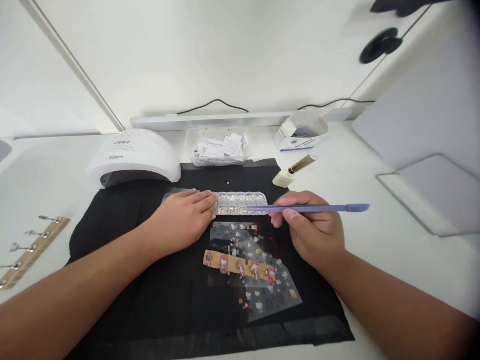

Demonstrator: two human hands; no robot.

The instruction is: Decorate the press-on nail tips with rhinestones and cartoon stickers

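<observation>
My right hand (pixel 313 227) pinches a slim blue-violet pen-like tool (pixel 326 208) held nearly level. The tool's left end reaches over a clear compartment case (pixel 240 204) filled with small shiny nail gems. My left hand (pixel 187 220) lies flat across the left end of that case, fingers stretched out, covering part of it. Below the case, clear sticker sheets (pixel 258 305) with small cartoon figures overlap. On them rests a tan strip (pixel 232 262) bearing several decorated press-on nails.
A white nail lamp (pixel 135 155) stands back left. Behind the black mat (pixel 123 280) is a clear tub (pixel 219 147) of packets. Back right are a pads box (pixel 302 132) and a gold-capped polish bottle (pixel 294 172). A wooden nail stand (pixel 35 252) lies far left.
</observation>
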